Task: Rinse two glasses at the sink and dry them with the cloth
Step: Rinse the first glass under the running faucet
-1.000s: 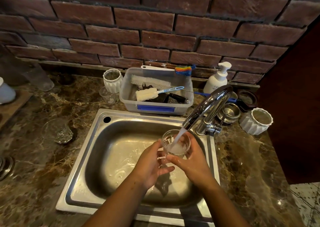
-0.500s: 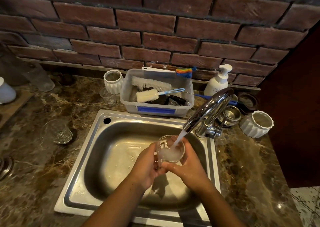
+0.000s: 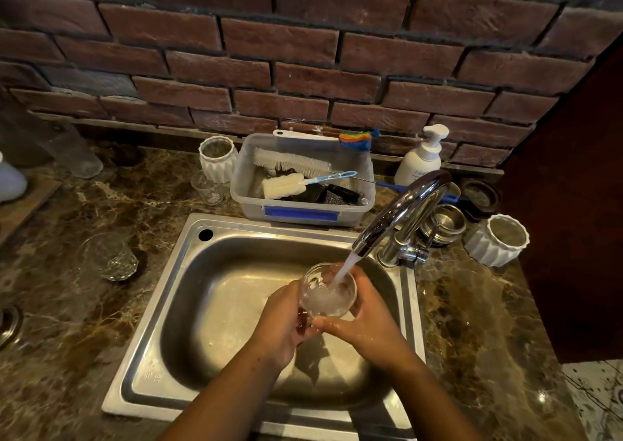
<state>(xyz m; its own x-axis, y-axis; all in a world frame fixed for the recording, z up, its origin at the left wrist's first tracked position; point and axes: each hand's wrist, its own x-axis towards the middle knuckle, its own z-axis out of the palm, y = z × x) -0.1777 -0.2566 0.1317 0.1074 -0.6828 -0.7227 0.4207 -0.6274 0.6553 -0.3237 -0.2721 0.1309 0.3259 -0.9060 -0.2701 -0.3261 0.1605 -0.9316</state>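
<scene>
While water runs from the tap, this view looks down on a steel sink (image 3: 188, 292) set in a brown marble counter w/ a brick wall behind. At far left of frame, a faceted clear glass (image 3: 109, 255) sits on the counter, well apart from the basin; likely the second glass, parked there awaiting its turn or already rinsed, can't tell which. Upper centre, a clear plastic tub (image 3: 303, 209) holds bottle brushes, kept near the sink for reach. Lower centre, the left hand (image 3: 281, 322) wraps the near-left side of a small glass (image 3: 327, 290), fingers curled and pressed against its wall. Glass is held mouth-up over the basin, right under the stream, so it fills and any overflow drops into the sink. Right hand (image 3: 365, 316) cups the other side, fingers curled round the far wall, thumb lying under the near edge; two-handed grip probably steadies wet, slippery glass. Curved chrome faucet (image 3: 403, 211) arcs in from right of centre. Upper right: a white pump soap bottle (image 3: 423, 155). No drying cloth visible.
</scene>
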